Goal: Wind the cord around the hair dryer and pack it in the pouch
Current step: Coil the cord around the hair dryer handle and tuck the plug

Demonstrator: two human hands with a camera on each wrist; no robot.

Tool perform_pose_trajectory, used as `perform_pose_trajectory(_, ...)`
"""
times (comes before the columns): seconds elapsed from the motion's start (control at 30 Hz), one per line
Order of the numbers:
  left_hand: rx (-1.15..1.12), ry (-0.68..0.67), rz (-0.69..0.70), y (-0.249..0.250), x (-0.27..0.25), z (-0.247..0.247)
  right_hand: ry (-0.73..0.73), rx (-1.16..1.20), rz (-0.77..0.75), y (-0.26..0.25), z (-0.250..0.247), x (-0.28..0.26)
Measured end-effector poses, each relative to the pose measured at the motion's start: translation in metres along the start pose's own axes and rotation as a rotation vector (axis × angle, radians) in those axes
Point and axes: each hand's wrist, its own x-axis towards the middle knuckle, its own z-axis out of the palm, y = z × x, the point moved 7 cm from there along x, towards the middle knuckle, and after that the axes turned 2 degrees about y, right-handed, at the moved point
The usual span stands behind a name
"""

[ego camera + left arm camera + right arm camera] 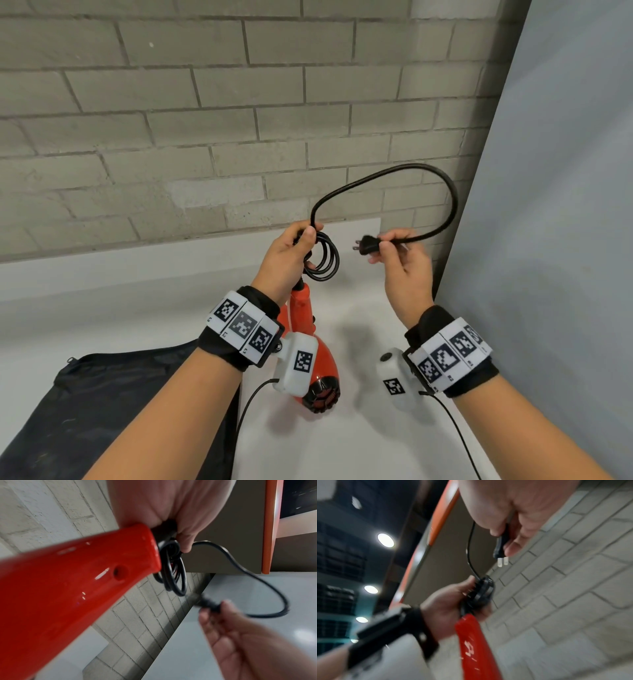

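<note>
White tabletop [342,445] backed by a grey block wall [171,137]; a pale panel [565,205] is seen at the right

Nearest, at the lower left, a black pouch [120,411] is laid flat on the table, partly hidden by the left forearm, well apart from the right hand

Just beyond it, near centre, a red hair dryer [322,363] is held off the table, body low and near, handle pointing up and away; its dark rear grille is turned toward the viewer

Farther up, the left hand [284,257] is closed around the handle's end together with several small loops of the black cord [404,171]; the thumb is pressed over the loops, which hang just right of the fingers. This is confirmed in the left wrist view, where coils are bunched at the handle tip under the left hand [171,507]

To the right, at about the same depth, the plug [366,246] is pinched between thumb and fingers of the right hand [404,270], prongs pointing left toward the coils, not touching them

Farthest, one wide free loop of cord is arched up and over between the two hands, against the wall
</note>
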Motion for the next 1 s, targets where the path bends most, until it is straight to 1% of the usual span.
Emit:
perform_pose_trajectory(0.03,-0.005,0.001,-0.003,0.000,0.000,0.000,-0.036,0.083,-0.041,-0.014,0.007,-0.001)
perform_pose_trajectory(0.1,-0.035,-0.002,-0.032,-0.003,0.001,0.002,-0.150,0.147,-0.042,-0.026,0.023,-0.007)
perform_pose_trajectory(0.17,-0.098,-0.023,-0.079,-0.006,0.001,0.004,-0.234,0.127,-0.012,-0.023,0.036,-0.014)
perform_pose_trajectory(0.2,-0.133,-0.042,-0.099,-0.007,0.000,0.006,-0.246,0.100,-0.013,-0.021,0.040,-0.016)
perform_pose_trajectory(0.27,-0.171,-0.078,-0.115,-0.006,-0.002,0.009,-0.226,0.006,-0.056,-0.017,0.043,-0.018)
perform_pose_trajectory(0.4,-0.166,-0.107,-0.120,-0.006,-0.004,0.012,-0.217,-0.321,-0.226,-0.019,0.051,-0.023)
perform_pose_trajectory(0.47,-0.163,-0.128,-0.124,-0.006,-0.004,0.015,-0.214,-0.389,-0.246,-0.019,0.053,-0.025)
perform_pose_trajectory(0.57,-0.125,-0.168,-0.101,-0.004,-0.007,0.021,-0.149,-0.475,-0.197,-0.013,0.050,-0.022)
perform_pose_trajectory(0.63,-0.087,-0.178,-0.081,-0.002,-0.008,0.023,-0.114,-0.460,-0.108,-0.003,0.047,-0.017)
perform_pose_trajectory(0.67,-0.080,-0.181,-0.071,-0.001,-0.008,0.024,-0.130,-0.437,-0.056,0.001,0.048,-0.015)
perform_pose_trajectory(0.73,-0.072,-0.188,-0.054,0.000,-0.008,0.025,-0.187,-0.400,0.024,0.008,0.053,-0.011)
perform_pose_trajectory(0.77,-0.068,-0.190,-0.051,0.000,-0.007,0.025,-0.222,-0.386,0.040,0.009,0.055,-0.011)
perform_pose_trajectory(0.87,-0.110,-0.178,-0.068,0.000,-0.006,0.021,-0.362,-0.293,0.056,0.010,0.062,-0.013)
perform_pose_trajectory(0.9,-0.144,-0.166,-0.081,0.000,-0.005,0.018,-0.414,-0.299,0.037,0.011,0.061,-0.015)
perform_pose_trajectory(0.97,-0.219,-0.124,-0.111,0.000,-0.002,0.011,-0.517,-0.452,-0.025,0.017,0.054,-0.022)
perform_pose_trajectory(1.0,-0.260,-0.101,-0.120,0.001,-0.001,0.007,-0.569,-0.549,-0.025,0.027,0.048,-0.025)
